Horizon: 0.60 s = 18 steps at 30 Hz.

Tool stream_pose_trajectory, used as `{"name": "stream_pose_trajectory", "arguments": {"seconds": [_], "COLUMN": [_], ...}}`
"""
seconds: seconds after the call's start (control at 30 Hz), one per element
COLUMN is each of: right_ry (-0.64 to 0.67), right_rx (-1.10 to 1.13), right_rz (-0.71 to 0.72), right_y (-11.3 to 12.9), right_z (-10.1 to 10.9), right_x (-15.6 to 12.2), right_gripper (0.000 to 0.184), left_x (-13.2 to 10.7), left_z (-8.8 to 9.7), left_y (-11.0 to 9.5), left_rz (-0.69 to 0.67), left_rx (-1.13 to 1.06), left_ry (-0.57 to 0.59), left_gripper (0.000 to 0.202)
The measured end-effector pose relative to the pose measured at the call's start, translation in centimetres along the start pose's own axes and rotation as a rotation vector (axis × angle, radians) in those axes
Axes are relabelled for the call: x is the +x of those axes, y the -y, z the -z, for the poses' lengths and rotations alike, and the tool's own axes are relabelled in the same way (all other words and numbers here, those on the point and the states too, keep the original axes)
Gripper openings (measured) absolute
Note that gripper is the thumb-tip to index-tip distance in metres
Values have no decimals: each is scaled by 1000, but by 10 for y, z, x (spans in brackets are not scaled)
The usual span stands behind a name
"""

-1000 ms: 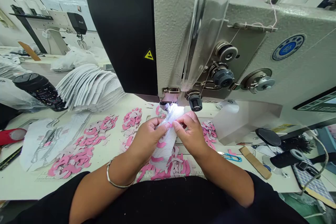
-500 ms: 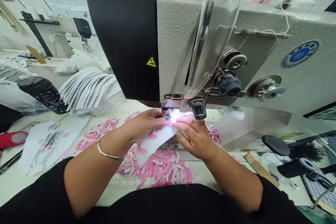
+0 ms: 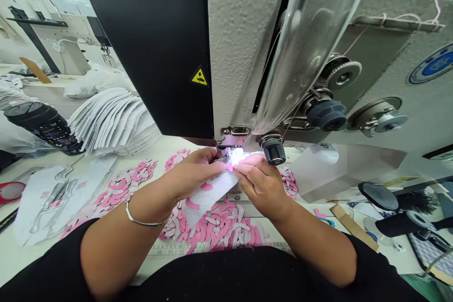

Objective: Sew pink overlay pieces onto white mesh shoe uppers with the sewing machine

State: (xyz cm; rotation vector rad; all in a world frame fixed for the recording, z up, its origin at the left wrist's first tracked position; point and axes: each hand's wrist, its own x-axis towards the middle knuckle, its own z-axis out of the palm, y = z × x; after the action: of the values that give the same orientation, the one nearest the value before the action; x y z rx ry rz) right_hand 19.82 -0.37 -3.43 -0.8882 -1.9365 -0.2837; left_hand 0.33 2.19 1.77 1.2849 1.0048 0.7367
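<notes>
A white textured fabric piece (image 3: 212,194) with curved pink patches lies under the needle area of the sewing machine (image 3: 244,56). My left hand (image 3: 198,170) pinches its upper left side, thumb close to the presser foot (image 3: 223,152). From the right, my right hand (image 3: 260,181) grips the fabric's other edge with bent fingers, around a small pink patch (image 3: 230,166) by the needle. Bright lamp light washes out the fingertips and the stitching spot. Loose pink and white curved scraps (image 3: 222,226) are heaped below the fabric.
Stacked white fabric pieces (image 3: 113,122) and a black patterned bottle (image 3: 44,125) stand at left. More pink scraps (image 3: 132,177) lie left of my arm. A black thread spool (image 3: 398,224) and a cardboard strip (image 3: 354,229) are on the right. Another sewing machine (image 3: 67,40) stands behind.
The view has moved closer to the machine, whose head looks larger. Both hands keep their hold on the fabric at the needle, with hardly any shift.
</notes>
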Motion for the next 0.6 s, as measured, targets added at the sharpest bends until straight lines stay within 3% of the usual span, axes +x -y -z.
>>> {"name": "stream_pose_trajectory", "arguments": {"seconds": [0.6], "right_ry": [132], "right_rx": [50], "right_rz": [-23], "right_y": [-3], "right_z": [5], "right_x": [4], "right_gripper": [23], "left_x": [13], "left_z": [4], "left_y": [-2], "left_rz": [108], "left_rx": [-82], "left_ry": [-60], "left_gripper": [12]}}
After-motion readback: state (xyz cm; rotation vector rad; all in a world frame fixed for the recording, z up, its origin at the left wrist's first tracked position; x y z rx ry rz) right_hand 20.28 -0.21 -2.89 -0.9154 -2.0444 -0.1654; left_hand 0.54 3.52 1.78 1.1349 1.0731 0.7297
